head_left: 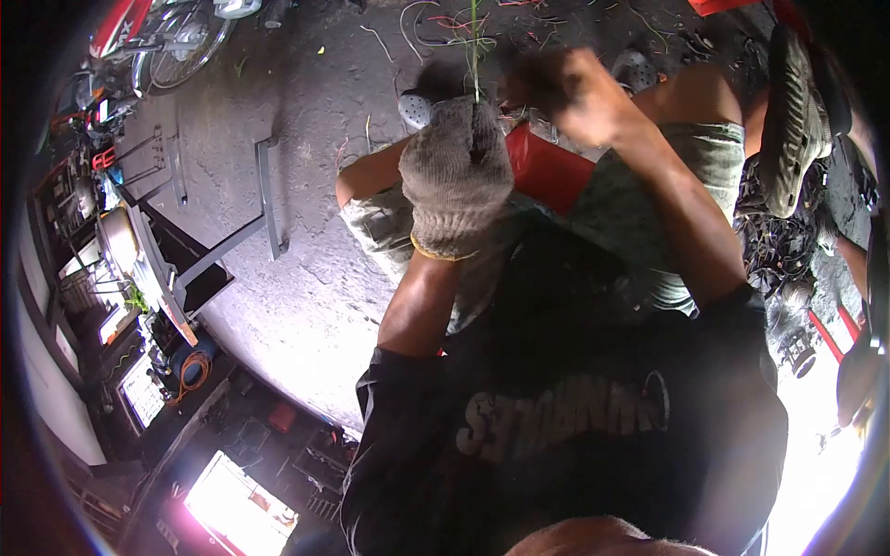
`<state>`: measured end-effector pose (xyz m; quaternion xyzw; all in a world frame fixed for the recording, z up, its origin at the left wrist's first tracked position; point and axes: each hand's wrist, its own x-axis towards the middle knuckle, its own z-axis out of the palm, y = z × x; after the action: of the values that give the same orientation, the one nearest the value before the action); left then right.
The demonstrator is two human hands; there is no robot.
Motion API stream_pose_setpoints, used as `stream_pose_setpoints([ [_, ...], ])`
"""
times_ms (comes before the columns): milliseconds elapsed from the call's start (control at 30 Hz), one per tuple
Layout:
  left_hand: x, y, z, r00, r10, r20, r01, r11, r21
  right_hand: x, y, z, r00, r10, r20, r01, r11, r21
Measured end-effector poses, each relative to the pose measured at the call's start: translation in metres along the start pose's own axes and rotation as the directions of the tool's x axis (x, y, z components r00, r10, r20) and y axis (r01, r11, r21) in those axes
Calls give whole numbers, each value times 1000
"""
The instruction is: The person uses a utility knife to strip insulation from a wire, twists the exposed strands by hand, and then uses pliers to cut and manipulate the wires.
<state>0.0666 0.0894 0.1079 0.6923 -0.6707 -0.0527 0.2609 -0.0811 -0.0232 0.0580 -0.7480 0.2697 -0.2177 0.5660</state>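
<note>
My left hand point(456, 176), in a grey knitted glove with a yellow-edged cuff, is closed around a thin green wire point(476, 51) that runs up out of the fist. To its right, my right hand point(582, 100) is raised and smeared by motion; dark blur covers its fingers, so what it holds, if anything, is hidden. A red piece point(547, 169) lies between my legs, below the right hand. Loose thin wires point(436, 39) are scattered on the floor beyond both hands.
Grey perforated clogs point(415, 110) are on my feet. At the left stand a metal frame point(267, 199) and a motorcycle point(176, 46). Another person's clog point(794, 120) and a tangled dark wire pile point(774, 246) are at the right, near another person's arm point(851, 259).
</note>
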Motion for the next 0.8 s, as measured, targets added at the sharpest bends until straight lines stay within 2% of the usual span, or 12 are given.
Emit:
stream_pose_setpoints([
  [67, 2, 3, -1, 993, -116, -3, 114, 982, -151, 8, 12, -11, 873, -4, -488, 19, 999, 26],
  [100, 3, 2, -3, 993, -116, 2, 115, 977, -182, 9, 11, -26, 882, -47, -470, 98, 992, 85],
  [133, 7, 2, -2, 993, -116, -7, 112, 971, -213, 6, 15, -37, 860, -56, -507, -11, 992, -129],
  [167, 9, 5, -3, 993, -115, -14, 110, 971, -215, 4, 6, -35, 838, -79, -539, 24, 994, -109],
  [233, 10, 9, -6, 999, -42, 22, 43, 998, -45, 0, 8, -30, 812, -97, -575, 58, 995, -85],
  [300, 8, 0, -1, 1000, 9, -20, -9, 999, -36, -2, 25, -23, 906, 191, -378, -104, 965, 240],
  [333, 4, -5, 2, 997, 54, -61, -56, 998, -27, -6, 32, -19, 905, 199, -376, -110, 963, 246],
  [433, -7, -21, 17, 998, -48, -27, 43, 985, -170, 3, 25, -8, 920, 11, -392, 53, 987, 153],
  [533, -6, -19, 10, 1000, 19, 6, -19, 999, 35, 6, 9, -4, 956, 109, -271, -85, 991, 99],
  [600, -2, -10, 3, 999, -43, -9, 42, 998, -35, 7, 8, 0, 971, 90, -223, -80, 995, 52],
  [700, -1, -8, 0, 996, -82, -33, 78, 992, -97, 3, 3, 5, 967, -162, -197, 188, 975, 118],
  [800, -1, -7, -3, 997, -28, -65, 26, 999, -31, -2, -12, 9, 999, -21, -25, 27, 963, 269],
])
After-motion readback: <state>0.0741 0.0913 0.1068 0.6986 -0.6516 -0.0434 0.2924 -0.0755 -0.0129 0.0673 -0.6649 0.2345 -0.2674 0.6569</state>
